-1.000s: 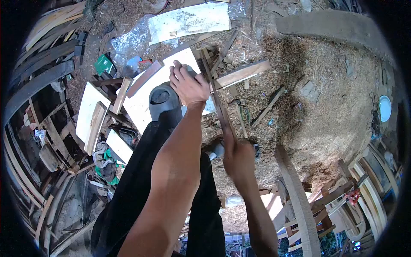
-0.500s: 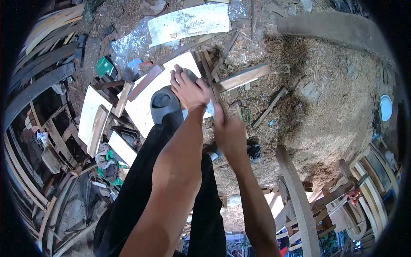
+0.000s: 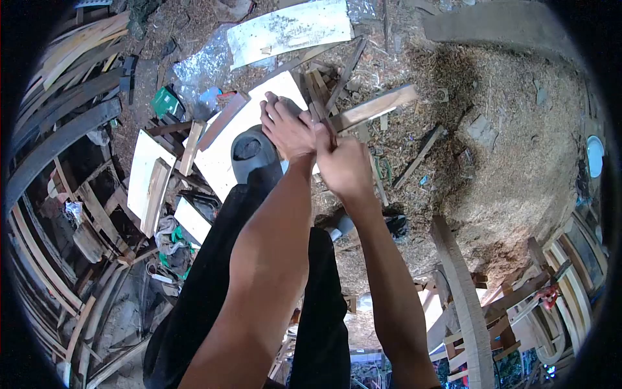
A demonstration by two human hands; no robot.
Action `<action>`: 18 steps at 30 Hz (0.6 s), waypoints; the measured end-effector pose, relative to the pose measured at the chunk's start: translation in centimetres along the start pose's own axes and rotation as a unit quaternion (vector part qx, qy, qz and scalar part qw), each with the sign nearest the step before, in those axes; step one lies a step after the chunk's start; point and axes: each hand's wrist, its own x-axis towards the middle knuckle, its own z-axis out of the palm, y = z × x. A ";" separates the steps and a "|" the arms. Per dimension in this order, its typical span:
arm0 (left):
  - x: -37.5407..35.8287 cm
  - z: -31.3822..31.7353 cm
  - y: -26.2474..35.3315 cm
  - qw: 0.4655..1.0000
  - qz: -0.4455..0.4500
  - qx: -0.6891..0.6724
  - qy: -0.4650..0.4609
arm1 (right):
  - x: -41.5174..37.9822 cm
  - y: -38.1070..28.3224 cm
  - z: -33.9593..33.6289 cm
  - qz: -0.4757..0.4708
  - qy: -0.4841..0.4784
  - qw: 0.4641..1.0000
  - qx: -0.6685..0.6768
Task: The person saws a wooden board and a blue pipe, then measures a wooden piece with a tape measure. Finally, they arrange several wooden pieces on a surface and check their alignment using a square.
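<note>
Shoe (image 3: 251,159) on the board (image 3: 217,167), left hand (image 3: 288,131) just right of it, right hand (image 3: 345,167) farther right, panel (image 3: 291,35) beyond

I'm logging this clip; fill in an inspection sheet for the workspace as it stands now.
Surface: bare ground strewn with wood shavings; white board under the grey shoe.
Job's things: plank; narrow tool, possibly a saw, crossing near the plank's hand-side end; exact contact unclear.
Clutter: green packet, clear plastic sheet, loose wood strip.
Hands: left hand flat, fingers spread, beside the shoe; what its palm covers is hidden. Right hand has its grip closed on the tool.
Cables: none certain; thin green loop may be cord.
Surroundings: curved timbers at left, white bowl at far right.
</note>
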 end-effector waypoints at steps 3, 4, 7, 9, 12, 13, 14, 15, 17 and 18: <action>-0.1 0.1 0.2 1.000 0.017 0.008 0.024 | -5.3 0.2 -2.7 0.011 -0.015 1.000 0.021; 0.0 -0.3 0.6 1.000 0.018 -0.010 0.023 | -9.5 0.9 -3.8 0.007 -0.002 1.000 0.020; -0.1 -0.5 0.6 1.000 0.022 -0.003 0.014 | -18.9 5.1 -6.3 -0.075 -0.030 0.996 0.033; -0.1 -0.3 0.4 1.000 0.020 0.004 0.016 | -18.5 5.0 -5.7 -0.068 -0.023 0.996 0.050; -0.2 -0.5 0.5 1.000 0.026 0.006 0.015 | -9.8 2.7 -3.0 -0.005 -0.021 0.999 0.035; 0.1 -0.7 0.7 0.999 0.032 0.003 0.018 | -5.7 1.8 -1.7 -0.061 -0.014 0.998 0.025; 0.2 -1.1 1.0 1.000 0.012 -0.008 -0.004 | -2.0 0.6 -0.8 -0.039 -0.003 0.999 -0.006; 0.5 -0.7 0.8 1.000 0.016 -0.006 0.000 | 0.2 -0.3 -0.3 -0.017 0.007 0.999 -0.035; 0.0 -0.2 0.1 1.000 0.019 -0.002 0.013 | -0.2 0.1 0.0 -0.020 -0.011 1.000 -0.001; -0.2 -0.3 0.2 0.999 0.031 0.004 0.021 | -0.7 0.7 -0.2 -0.018 -0.026 0.999 0.026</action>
